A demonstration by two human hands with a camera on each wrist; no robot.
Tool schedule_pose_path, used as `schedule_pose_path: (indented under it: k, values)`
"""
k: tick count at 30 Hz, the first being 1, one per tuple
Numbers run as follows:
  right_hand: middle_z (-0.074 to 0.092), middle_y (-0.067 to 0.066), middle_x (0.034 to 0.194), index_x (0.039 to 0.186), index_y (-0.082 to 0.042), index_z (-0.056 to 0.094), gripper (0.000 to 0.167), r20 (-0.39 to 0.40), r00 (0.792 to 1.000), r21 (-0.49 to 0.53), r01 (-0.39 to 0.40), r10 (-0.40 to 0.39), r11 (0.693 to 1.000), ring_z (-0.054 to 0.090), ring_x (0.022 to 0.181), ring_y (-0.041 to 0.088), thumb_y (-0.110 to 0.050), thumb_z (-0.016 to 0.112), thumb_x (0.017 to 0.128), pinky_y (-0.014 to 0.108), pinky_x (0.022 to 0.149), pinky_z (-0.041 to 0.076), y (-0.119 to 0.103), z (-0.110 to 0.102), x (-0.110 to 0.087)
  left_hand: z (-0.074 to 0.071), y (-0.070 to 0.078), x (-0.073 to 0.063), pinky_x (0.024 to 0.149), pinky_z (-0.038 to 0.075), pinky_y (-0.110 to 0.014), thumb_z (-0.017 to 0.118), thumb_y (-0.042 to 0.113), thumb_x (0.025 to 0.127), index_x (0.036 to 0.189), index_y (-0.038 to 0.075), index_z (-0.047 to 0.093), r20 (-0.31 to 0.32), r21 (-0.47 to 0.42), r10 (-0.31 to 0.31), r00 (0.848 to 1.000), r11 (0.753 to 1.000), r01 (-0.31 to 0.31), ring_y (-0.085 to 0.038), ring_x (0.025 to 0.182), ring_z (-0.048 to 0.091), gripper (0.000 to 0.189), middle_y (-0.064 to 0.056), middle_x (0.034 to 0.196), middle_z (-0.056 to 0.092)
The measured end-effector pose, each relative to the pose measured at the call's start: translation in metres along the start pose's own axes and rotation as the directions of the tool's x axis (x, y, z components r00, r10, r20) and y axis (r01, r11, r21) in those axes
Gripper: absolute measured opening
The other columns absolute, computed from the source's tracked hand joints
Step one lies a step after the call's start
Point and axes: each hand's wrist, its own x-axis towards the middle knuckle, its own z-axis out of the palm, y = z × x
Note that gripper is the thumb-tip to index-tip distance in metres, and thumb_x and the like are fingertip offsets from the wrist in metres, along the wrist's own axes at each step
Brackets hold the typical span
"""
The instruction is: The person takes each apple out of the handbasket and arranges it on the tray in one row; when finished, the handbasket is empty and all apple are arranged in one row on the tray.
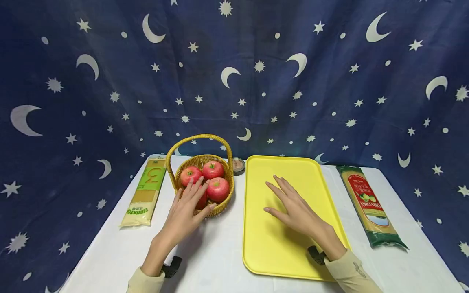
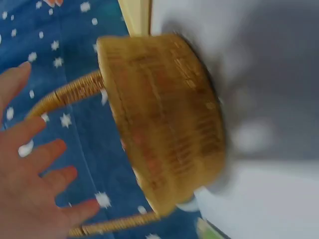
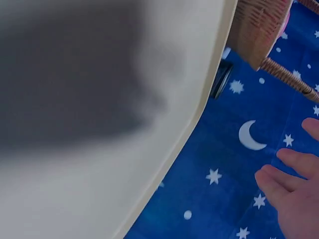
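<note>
Head view facing forward and down, wrist views close, turned sideways, all sharing basket (image 2: 169,119)

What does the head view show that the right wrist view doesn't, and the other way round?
Only the head view: the left hand, the green-labelled packet and the red-labelled packet.

Only the right wrist view: no extra object, just the palm side of the right hand; the head view shows its back.

Both: that hand, the tray, the basket, apples (a sliver at the wrist), the round container and the starry backdrop.
</note>
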Motion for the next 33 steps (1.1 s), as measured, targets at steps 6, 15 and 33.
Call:
schedule_pose_path:
  k: [6, 15, 33]
  values:
    - [0.035, 0.013, 0.165, 0.155, -0.015, 0.045, 0.076, 0.026, 0.999, 0.135, -0.025, 0.022, 0.991, 0.035, 0.15, 0.037, -0.042, 0.077, 0.092, 0.062, 0.116, 0.039, -0.01, 0.004, 0.016, -0.012, -0.021, -0.015, 0.119, 0.033, -0.061, 0.074, 0.026, 0.096, 0.153, 0.009, 0.051, -0.095, -0.174, -0.084, 0.992, 0.983, 0.066, -0.035, 0.149, 0.039, 0.064, -0.01, 0.161, 0.043]
    - [0.05, 0.014, 0.155, 0.148, -0.01, 0.052, 0.069, 0.022, 1.0, 0.277, 0.006, -0.012, 0.961, 0.047, 0.144, 0.033, -0.033, 0.081, 0.09, 0.055, 0.118, 0.04, -0.02, 0.022, 0.05, -0.027, -0.056, -0.018, 0.106, 0.051, -0.054, 0.068, 0.013, 0.099, 0.146, -0.003, 0.053, -0.119, -0.413, -0.392, 0.912, 0.855, 0.314, -0.042, 0.131, 0.058, 0.051, -0.025, 0.145, 0.057]
    - [0.06, 0.013, 0.142, 0.14, -0.002, 0.058, 0.063, 0.078, 0.997, 0.524, -0.018, -0.027, 0.851, 0.059, 0.131, 0.037, -0.024, 0.084, 0.087, 0.048, 0.112, 0.048, -0.039, 0.055, 0.099, -0.003, -0.12, 0.014, 0.095, 0.05, -0.011, 0.069, 0.021, 0.098, 0.162, 0.013, 0.033, 0.159, -0.733, -0.47, 0.868, 0.533, 0.423, -0.027, 0.136, 0.053, 0.074, -0.011, 0.166, 0.034]
